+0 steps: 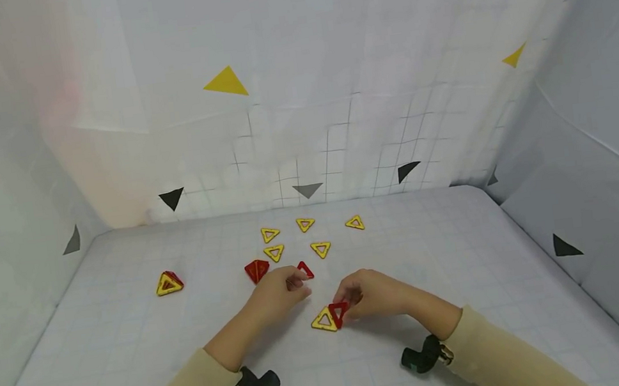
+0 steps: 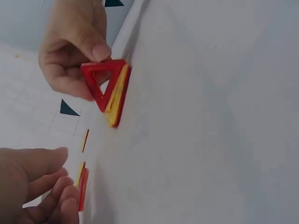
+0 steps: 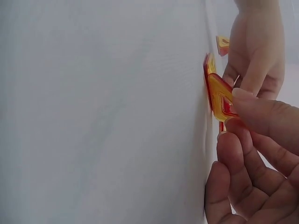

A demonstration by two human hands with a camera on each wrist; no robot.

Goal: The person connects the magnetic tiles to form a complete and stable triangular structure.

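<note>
My right hand [image 1: 376, 293] pinches a red triangular magnetic tile [image 1: 338, 313] between thumb and fingers. That tile stands tilted against a yellow triangular tile [image 1: 320, 325] lying on the table. In the right wrist view, the held tile [image 3: 216, 95] shows a yellow-orange face near the right thumb. My left hand [image 1: 278, 294] is just in front of a loose red triangular tile [image 1: 309, 273], its fingers loosely bent. In the left wrist view, the left hand [image 2: 39, 186] shows nothing between thumb and fingertips; tiles [image 2: 82, 191] lie beyond them.
Several yellow triangular tiles [image 1: 321, 249] lie spread behind the hands. A red pyramid-like piece [image 1: 257, 270] sits beside the left hand, and a yellow-and-red one [image 1: 168, 283] stands farther left. White sheet walls [image 1: 301, 123] enclose the white table [image 1: 102, 347] at the back and sides.
</note>
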